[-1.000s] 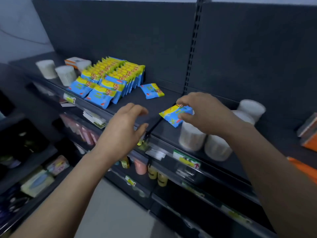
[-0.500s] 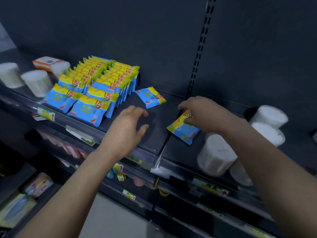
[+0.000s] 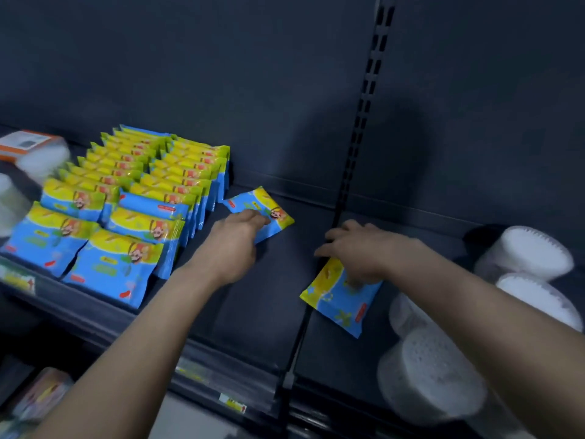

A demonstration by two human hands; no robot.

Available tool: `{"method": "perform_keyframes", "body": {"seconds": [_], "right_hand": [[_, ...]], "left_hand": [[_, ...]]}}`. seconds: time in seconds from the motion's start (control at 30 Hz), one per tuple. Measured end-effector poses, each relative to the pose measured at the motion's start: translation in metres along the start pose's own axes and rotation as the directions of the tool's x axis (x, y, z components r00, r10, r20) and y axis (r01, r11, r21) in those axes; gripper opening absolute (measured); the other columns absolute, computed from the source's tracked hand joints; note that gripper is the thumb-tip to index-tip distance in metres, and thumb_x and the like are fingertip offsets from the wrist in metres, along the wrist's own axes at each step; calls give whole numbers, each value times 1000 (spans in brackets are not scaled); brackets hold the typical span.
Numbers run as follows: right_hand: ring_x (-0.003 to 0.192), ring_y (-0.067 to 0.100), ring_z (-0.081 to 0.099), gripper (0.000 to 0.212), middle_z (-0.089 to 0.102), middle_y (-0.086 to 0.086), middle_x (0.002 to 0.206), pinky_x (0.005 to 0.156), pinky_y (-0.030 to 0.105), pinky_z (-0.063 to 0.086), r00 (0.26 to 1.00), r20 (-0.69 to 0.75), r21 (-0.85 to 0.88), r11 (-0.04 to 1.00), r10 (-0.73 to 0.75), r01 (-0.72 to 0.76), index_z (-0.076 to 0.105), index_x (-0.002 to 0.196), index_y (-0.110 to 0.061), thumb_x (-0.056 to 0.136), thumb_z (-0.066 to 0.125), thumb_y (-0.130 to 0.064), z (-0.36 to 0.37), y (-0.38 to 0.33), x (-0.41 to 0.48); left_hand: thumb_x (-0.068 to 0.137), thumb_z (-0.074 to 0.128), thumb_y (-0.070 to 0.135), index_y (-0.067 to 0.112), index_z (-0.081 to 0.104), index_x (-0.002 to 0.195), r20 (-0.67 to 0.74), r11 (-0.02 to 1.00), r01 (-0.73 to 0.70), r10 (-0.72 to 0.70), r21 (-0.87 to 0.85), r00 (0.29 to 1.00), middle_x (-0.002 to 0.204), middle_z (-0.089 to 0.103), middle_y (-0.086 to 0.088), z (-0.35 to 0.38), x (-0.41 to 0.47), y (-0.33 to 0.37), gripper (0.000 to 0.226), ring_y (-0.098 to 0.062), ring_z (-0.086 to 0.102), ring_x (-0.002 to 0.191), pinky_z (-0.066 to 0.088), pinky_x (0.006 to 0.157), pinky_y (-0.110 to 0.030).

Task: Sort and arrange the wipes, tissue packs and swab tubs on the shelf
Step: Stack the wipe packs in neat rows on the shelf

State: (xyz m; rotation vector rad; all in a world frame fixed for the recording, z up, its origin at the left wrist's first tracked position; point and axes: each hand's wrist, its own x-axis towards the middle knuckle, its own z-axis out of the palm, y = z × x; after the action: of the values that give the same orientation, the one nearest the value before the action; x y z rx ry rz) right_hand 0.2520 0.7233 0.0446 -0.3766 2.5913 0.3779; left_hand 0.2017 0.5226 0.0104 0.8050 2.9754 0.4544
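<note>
Head view showed the rows point(image 3: 136, 198) of blue-and-yellow packs standing on the left of the shelf point(image 3: 253, 327), and everything else is placed from them. The far pack point(image 3: 258, 199) lay flat just right of the rows' back end, close to but apart from the last standing pack. Its long axis ran crosswise and a little slanted, not square to the rows. The left hand point(image 3: 235, 236) lay on its near side with the fingers over the wrapper. The thumb was hidden, so I could not tell whether it pinched the pack or only pressed it. The near pack point(image 3: 340, 299) lay well right of the rows, across the seam between the two shelf boards. Its yellow end was turned toward the rows and its blue end pointed out toward the front edge. The right hand point(image 3: 357, 248) was curled over that yellow end, knuckles up, gripping it; the fingertips were out of sight beneath. By my judgement the left hand was the nearer to the rows, and its pack needed only a short turn and slide leftward. White tubs point(image 3: 531, 251) stood farther right of the rows, blurred, one partly cut off by the right forearm. Left of the rows a box point(image 3: 25, 142) and more tubs were smeared and cropped.
</note>
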Motion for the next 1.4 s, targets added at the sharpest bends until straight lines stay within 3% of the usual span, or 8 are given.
{"method": "perform_keyframes", "body": {"seconds": [0.4,0.47,0.57,0.67,0.77,0.9,1.07,1.4], "right_hand": [[119,23,43,53,54,-1,116,90,36,35,966,180,17,981,187,-193,52,110,-22,67,82,-30,-19,1,15],[114,20,49,44,54,-4,99,95,37,34,957,170,85,964,236,-253,51,101,-23,69,80,-28,-26,1,12],[96,22,52,39,52,-2,92,78,29,38,940,110,260,903,324,-342,53,99,-21,71,79,-32,-34,0,7],[89,25,55,31,58,1,97,70,27,41,892,2,457,793,452,-403,54,94,-20,73,77,-27,-36,-3,4],[78,26,48,31,56,5,90,64,28,35,792,-147,484,741,593,-465,38,72,-24,78,69,-23,-36,-8,-2],[75,28,46,29,49,6,83,63,31,34,707,-206,521,687,676,-506,34,83,-23,83,63,-22,-36,-14,-6],[91,36,55,29,59,15,103,68,33,38,691,-277,502,714,668,-489,47,112,-20,87,61,-24,-43,-16,-1],[90,34,54,31,58,13,103,68,32,38,714,-344,536,752,610,-384,48,116,-21,87,60,-24,-58,-9,24]], "left_hand": [[87,55,8,32,12,147,409,900,-287,138,328,902,156,4,7,-5,88,-28,77,-26,6,143,24,109,-44],[88,49,2,35,14,146,473,892,-317,138,323,870,156,4,8,-12,97,-30,75,-26,2,144,22,112,-44],[82,36,-11,37,25,140,510,918,-289,117,271,852,156,10,-2,-20,110,-32,76,-28,11,142,25,111,-40],[74,59,-6,25,33,131,485,869,-414,248,271,838,139,36,-3,-22,119,-33,70,-26,37,127,30,102,-37],[61,81,12,18,35,129,448,844,-447,290,296,846,129,35,-6,-23,120,-38,82,-28,40,118,35,95,-38],[74,74,19,9,45,124,342,870,-439,351,226,872,124,37,-10,-28,113,-44,59,-29,39,115,37,89,-37],[80,63,6,10,58,107,90,909,-417,415,5,905,107,54,-9,-45,106,-50,28,-25,47,103,39,81,-32],[85,59,6,10,59,118,14,937,-350,350,-7,937,115,56,-9,-47,104,-71,33,-24,50,107,38,85,-28]]}}
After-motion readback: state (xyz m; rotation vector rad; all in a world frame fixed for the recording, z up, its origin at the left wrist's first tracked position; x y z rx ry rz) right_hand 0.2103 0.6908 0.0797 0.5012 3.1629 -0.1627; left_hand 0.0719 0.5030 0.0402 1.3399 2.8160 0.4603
